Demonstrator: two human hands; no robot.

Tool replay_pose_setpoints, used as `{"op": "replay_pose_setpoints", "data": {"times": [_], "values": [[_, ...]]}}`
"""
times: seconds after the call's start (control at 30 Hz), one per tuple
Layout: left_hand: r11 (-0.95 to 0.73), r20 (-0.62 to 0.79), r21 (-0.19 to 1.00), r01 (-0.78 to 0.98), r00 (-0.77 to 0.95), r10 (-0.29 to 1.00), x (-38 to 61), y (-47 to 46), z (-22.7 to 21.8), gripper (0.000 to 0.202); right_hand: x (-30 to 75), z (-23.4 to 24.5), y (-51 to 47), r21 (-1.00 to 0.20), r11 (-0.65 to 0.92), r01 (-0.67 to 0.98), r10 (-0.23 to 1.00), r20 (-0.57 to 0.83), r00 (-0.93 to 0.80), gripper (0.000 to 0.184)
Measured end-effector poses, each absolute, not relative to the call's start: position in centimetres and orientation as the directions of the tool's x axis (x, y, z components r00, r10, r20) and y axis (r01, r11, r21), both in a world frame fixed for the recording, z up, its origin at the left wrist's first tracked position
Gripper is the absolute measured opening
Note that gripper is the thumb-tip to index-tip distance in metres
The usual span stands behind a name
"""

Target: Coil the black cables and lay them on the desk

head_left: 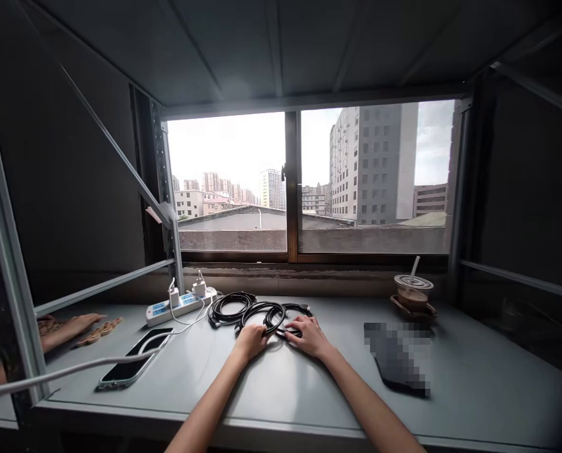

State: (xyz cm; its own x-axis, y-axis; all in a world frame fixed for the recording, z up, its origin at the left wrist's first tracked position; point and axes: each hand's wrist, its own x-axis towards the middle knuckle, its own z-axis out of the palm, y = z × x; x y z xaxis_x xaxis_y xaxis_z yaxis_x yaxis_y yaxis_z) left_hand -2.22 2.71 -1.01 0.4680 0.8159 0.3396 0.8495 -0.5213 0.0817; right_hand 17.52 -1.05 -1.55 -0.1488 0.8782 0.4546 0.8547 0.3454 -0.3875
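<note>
Gripping a coil of black cable, a person's left hand (252, 341) curls its fingers around the near edge of the middle coil (265, 306) at the centre of a grey metal surface (271, 402). The right hand (309, 335) bends its fingers over the right coil (299, 307), just toward one o'clock; whether that grip pinches a strand cannot be told. The left coil (216, 309) lies toward eleven o'clock, its side against the middle one. From the hands, a white power strip (182, 308) with chargers plugged in sits at ten o'clock, and a smartphone (128, 372) lies between eight and nine, crossed by a white cable (73, 374). A lidded plastic cup (411, 296) with a straw stands at two o'clock, and a dark, pixelated object (400, 363) lies between three and four. Well apart at nine, another person's hand (80, 323) reaches near tan pieces (102, 332), too small to identify.
</note>
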Motion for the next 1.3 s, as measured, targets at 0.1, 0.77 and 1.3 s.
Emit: {"op": "replay_pose_setpoints", "data": {"times": [0.1,0.77,1.3], "values": [[-0.538,0.330,0.078,0.839,0.488,0.808,-2.0,1.5,-1.1,0.039,17.2,-1.7,-1.1,-0.369,0.373,0.851,0.889,0.404,-0.214,0.029],[-0.696,0.299,0.053,0.716,0.654,0.695,0.9,0.2,-2.1,0.037,15.9,-2.9,6.1,-0.408,0.239,0.881,0.900,0.434,-0.044,0.028],[-0.799,0.243,0.014,0.601,0.773,0.586,3.6,4.3,-1.0,0.023,15.8,-3.8,6.2,-0.454,-0.015,0.891,0.853,0.460,0.249,0.035]]}}
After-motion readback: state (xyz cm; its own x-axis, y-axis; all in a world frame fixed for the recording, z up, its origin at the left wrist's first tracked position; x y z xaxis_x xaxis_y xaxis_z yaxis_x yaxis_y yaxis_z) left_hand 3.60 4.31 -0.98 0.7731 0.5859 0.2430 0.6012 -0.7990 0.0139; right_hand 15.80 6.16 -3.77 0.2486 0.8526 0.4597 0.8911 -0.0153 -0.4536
